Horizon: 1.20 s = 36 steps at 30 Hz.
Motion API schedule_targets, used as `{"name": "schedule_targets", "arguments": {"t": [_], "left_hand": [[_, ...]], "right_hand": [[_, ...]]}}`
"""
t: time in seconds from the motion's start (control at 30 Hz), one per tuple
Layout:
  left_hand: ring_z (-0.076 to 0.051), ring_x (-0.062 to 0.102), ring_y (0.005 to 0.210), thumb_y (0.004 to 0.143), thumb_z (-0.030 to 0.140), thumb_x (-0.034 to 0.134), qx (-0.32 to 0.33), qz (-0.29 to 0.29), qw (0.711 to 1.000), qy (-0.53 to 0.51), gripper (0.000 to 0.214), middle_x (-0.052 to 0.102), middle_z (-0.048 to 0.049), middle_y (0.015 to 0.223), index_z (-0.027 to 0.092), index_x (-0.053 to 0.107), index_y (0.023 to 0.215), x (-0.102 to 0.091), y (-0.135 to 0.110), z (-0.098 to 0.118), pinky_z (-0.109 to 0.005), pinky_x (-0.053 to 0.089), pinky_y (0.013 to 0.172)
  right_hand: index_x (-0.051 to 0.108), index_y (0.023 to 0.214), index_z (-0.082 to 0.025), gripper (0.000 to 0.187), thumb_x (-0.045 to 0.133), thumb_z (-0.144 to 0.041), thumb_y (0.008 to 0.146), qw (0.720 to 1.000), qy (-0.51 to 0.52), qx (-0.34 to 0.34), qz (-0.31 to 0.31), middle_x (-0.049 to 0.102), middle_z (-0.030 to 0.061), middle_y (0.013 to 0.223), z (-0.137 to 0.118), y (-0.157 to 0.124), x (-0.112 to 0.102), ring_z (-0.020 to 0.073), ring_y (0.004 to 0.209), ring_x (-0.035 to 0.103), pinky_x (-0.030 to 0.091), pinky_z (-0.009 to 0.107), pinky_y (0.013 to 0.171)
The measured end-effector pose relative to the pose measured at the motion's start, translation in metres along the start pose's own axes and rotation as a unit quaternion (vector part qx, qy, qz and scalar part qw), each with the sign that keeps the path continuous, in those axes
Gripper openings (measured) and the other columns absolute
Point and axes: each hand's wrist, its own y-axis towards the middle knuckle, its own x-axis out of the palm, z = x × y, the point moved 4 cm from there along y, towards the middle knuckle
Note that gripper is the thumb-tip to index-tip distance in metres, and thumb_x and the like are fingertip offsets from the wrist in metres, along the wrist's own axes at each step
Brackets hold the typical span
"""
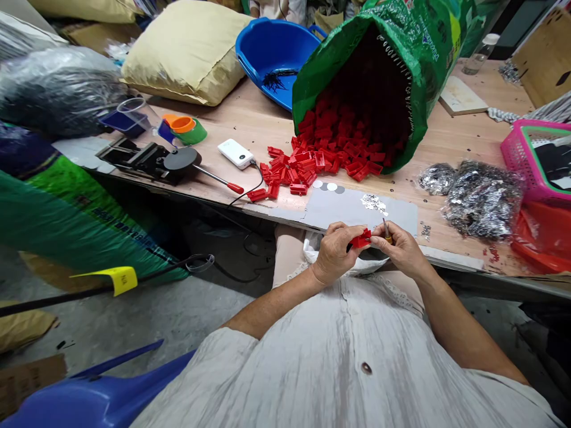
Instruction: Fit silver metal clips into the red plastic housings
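Observation:
Between thumb and fingers, my left hand (335, 252) grips a small red plastic part (361, 239) over my lap, just off the table edge. Close beside it, my right hand (401, 246) is closed around a small tool with a brownish-yellow handle and thin metal shaft (386, 232), perhaps a screwdriver. My right fingertips meet the red part's right end; whether they pinch a tiny piece there is too small to tell. In front of my hands, a grey mat (343, 208) bears a small heap of shiny metal pieces (373, 203).
A green sack (419, 65) spills many red parts (307, 163) onto the table. Left stand a white power bank (235, 153) with a cable and a black lever device (147, 160). Behind is a blue basin (254, 44). Bagged metal pieces (484, 199) and a pink basket (520, 154) lie right.

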Motion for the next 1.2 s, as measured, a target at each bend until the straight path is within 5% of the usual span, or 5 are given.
{"name": "schedule_targets", "arguments": {"t": [0.3,0.5,0.9,1.2], "left_hand": [[-0.018,0.069,0.099,0.088,0.03,0.067,-0.036,-0.018,0.998,-0.052,0.027,0.074,-0.0069,0.107,0.022,0.06,0.112,-0.004,0.002,0.0,-0.036,0.054,0.092],[-0.018,0.068,0.1,0.084,0.028,0.07,-0.167,-0.071,0.955,-0.236,0.033,0.067,-0.0092,0.111,0.019,0.059,0.114,-0.005,0.007,-0.001,-0.03,0.059,0.085],[-0.018,0.062,0.106,0.084,0.02,0.066,-0.222,-0.134,0.912,-0.317,0.04,0.06,-0.0076,0.117,0.024,0.064,0.123,-0.012,0.016,0.002,-0.025,0.058,0.083],[-0.017,0.065,0.101,0.081,0.026,0.072,-0.278,-0.127,0.877,-0.372,0.046,0.067,-0.0067,0.113,0.024,0.062,0.126,-0.007,0.013,-0.007,-0.028,0.057,0.086]], "right_hand": [[0.064,0.116,-0.027,0.025,0.056,-0.036,0.094,0.989,-0.102,-0.096,-0.034,0.07,0.0036,0.098,-0.017,-0.008,-0.001,0.0187,0.083,0.065,0.053,0.032,0.075],[0.065,0.118,-0.027,0.026,0.051,-0.026,0.096,0.96,-0.197,-0.186,-0.072,0.073,0.0062,0.106,-0.031,-0.005,-0.003,0.0212,0.091,0.068,0.053,0.035,0.081],[0.069,0.091,-0.028,0.012,0.059,-0.035,0.091,0.955,-0.198,-0.178,-0.133,0.073,-0.0006,0.078,-0.049,0.008,-0.009,0.0155,0.064,0.064,0.046,0.026,0.063],[0.07,0.098,-0.027,0.017,0.057,-0.037,0.094,0.968,-0.157,-0.162,-0.111,0.075,0.0015,0.091,-0.047,0.004,-0.009,0.0169,0.076,0.067,0.049,0.028,0.071]]}}
